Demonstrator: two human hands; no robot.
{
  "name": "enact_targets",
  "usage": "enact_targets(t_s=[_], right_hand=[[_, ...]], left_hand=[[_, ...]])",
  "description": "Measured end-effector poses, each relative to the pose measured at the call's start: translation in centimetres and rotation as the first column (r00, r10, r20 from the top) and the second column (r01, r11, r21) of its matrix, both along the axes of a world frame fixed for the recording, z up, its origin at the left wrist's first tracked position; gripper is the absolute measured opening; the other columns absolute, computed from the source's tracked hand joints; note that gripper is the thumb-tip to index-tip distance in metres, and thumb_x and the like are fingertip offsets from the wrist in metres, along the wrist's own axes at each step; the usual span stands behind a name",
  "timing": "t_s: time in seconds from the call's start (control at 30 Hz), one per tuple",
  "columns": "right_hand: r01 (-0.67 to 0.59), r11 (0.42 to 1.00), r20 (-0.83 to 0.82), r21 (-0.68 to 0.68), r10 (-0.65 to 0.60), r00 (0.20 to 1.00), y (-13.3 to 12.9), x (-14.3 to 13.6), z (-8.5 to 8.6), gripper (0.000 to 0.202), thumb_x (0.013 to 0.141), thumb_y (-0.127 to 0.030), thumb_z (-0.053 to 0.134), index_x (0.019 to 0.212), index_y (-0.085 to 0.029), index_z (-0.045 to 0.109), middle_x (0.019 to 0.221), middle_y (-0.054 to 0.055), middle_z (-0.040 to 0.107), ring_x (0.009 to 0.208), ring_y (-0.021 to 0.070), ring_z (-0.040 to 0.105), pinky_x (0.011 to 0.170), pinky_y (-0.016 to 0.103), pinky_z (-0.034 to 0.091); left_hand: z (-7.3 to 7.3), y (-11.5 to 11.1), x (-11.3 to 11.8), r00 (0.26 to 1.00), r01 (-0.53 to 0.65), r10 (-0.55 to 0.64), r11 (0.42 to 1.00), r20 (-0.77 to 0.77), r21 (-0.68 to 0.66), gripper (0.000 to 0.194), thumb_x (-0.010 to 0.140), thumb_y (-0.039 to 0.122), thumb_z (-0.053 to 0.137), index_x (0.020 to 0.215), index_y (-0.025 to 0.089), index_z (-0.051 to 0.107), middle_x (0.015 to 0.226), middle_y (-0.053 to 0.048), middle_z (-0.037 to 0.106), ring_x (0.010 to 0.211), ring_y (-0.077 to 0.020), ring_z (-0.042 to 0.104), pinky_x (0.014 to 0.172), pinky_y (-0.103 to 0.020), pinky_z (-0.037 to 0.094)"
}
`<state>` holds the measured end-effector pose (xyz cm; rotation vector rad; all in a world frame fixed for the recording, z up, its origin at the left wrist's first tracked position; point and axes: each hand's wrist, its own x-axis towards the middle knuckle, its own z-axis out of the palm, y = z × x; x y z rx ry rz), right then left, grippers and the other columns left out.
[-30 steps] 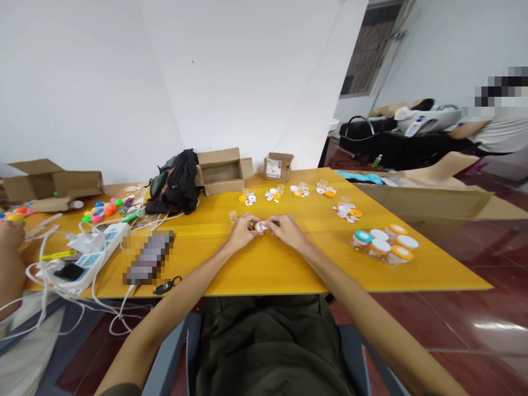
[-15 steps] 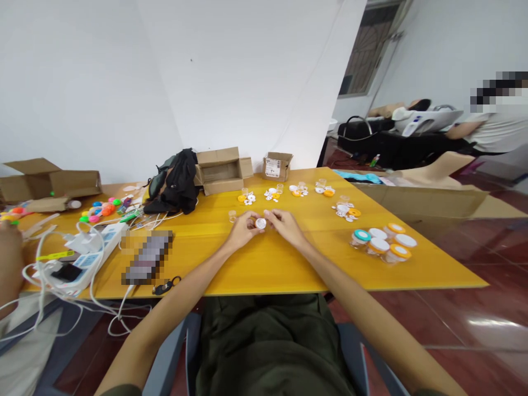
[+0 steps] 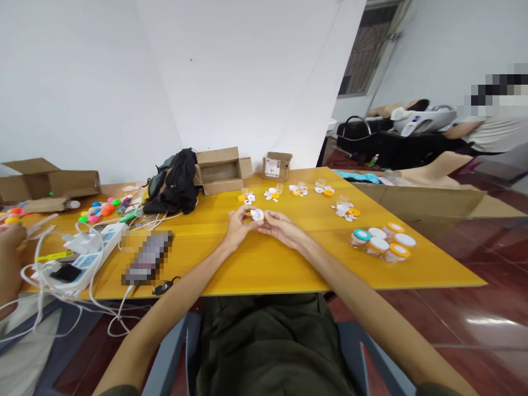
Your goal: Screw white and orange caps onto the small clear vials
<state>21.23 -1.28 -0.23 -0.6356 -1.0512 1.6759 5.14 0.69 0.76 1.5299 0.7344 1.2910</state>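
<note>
A small white round lid (image 3: 257,215) with a bit of orange at its edge is between my two hands over the middle of the table. My left hand (image 3: 239,227) grips it from the left, thumb in front and fingers behind. From the right, my right hand (image 3: 281,227) pinches its edge, the fingers closed. Just behind my left hand a clear plastic cup (image 3: 231,213) is mostly hidden. Farther back lie small piles of white discs (image 3: 270,193), orange rings (image 3: 329,193) and clear cups (image 3: 344,199).
Several lidded clear jars (image 3: 378,246) stand at the right. A phone (image 3: 148,257), a power strip (image 3: 94,256) and tangled white cables lie at the left. A black bag (image 3: 177,181) and cardboard boxes (image 3: 223,170) line the back. Another person's hand (image 3: 11,236) is at far left.
The lid has risen slightly and tilted, and some orange now shows at its edge. My right hand has turned and closed on it. My left hand has moved forward, covering most of the clear cup.
</note>
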Motion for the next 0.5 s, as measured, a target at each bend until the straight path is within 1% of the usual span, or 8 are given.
enact_targets(t_s=[0.13,0.27,0.37,0.5], right_hand=[[-0.007,1.000,-0.021,0.011,0.007,1.000,0.11,-0.11,-0.10,0.024,0.069,-0.035,0.084,0.082,-0.020,0.069,0.084,-0.001,0.070,0.080,0.0109,0.066,0.085,0.026,0.054],[0.026,0.999,-0.009,0.035,-0.025,1.000,0.03,-0.20,0.14,0.028,0.066,-0.036,0.086,0.083,-0.020,0.070,0.084,-0.001,0.071,0.078,0.0103,0.065,0.082,0.024,0.055],[0.061,0.997,0.027,0.045,-0.062,0.998,-0.11,-0.28,0.44,0.030,0.065,-0.038,0.086,0.084,-0.021,0.070,0.086,0.000,0.071,0.078,0.0115,0.066,0.078,0.025,0.055],[0.084,0.995,0.089,0.060,-0.089,0.992,-0.19,-0.32,0.60,0.028,0.067,-0.041,0.083,0.080,-0.020,0.070,0.082,0.001,0.071,0.076,0.0130,0.066,0.075,0.025,0.055]], left_hand=[[-0.05,-0.05,-0.15,0.999,-0.026,0.026,1.000,-0.026,0.004,0.034,0.060,0.030,0.084,0.088,0.022,0.068,0.096,-0.002,0.071,0.094,-0.0188,0.061,0.086,-0.030,0.043],[0.06,-0.10,-0.31,0.993,-0.074,0.076,0.997,-0.095,0.023,0.033,0.061,0.028,0.084,0.090,0.023,0.069,0.095,-0.001,0.072,0.096,-0.0201,0.061,0.086,-0.030,0.042],[0.20,-0.14,-0.38,0.988,-0.072,0.075,0.997,-0.133,0.027,0.031,0.063,0.029,0.082,0.090,0.022,0.069,0.095,-0.001,0.072,0.096,-0.0199,0.061,0.086,-0.029,0.043],[0.26,-0.09,-0.46,0.987,-0.057,0.060,0.998,-0.150,0.023,0.026,0.067,0.032,0.079,0.090,0.022,0.070,0.095,-0.001,0.071,0.094,-0.0191,0.061,0.084,-0.028,0.044]])
